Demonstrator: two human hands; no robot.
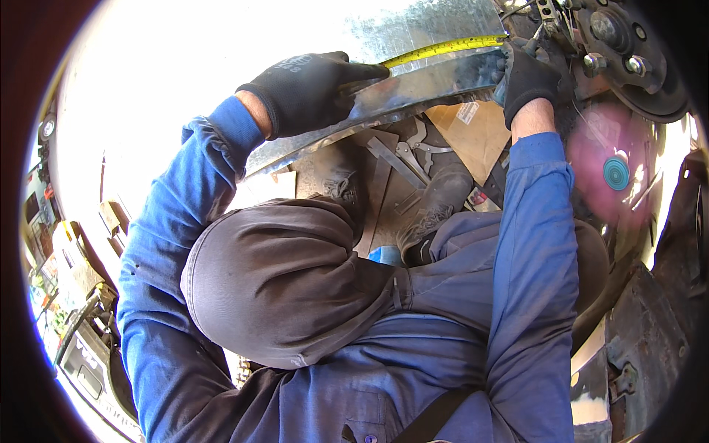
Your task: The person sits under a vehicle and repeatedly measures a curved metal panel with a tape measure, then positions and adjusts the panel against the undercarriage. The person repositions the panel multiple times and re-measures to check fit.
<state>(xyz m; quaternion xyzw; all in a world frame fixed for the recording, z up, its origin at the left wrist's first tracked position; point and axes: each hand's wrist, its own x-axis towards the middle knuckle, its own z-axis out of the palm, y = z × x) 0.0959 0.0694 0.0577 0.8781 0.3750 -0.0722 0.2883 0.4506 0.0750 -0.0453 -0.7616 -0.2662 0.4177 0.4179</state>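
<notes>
A yellow tape measure [443, 50] stretches along the upper face of a shiny metal panel [421, 88] with a bent, curved edge. My left hand [310, 88], in a black glove, is closed at the tape's left end, its fingertips pressed on the blade against the panel. My right hand [530, 80], gloved the same way, is closed round the tape's right end at the panel's far right. A bit of teal shows under the right fingers; whether it is the tape's case I cannot tell.
A hub with studs and a dark disc [635, 66] stands just right of my right hand. Below the panel lie cardboard [473, 136], locking pliers [413, 155] and metal strips [395, 162], close to my boots [439, 203]. A pinkish round thing with a teal centre [617, 174] lies right.
</notes>
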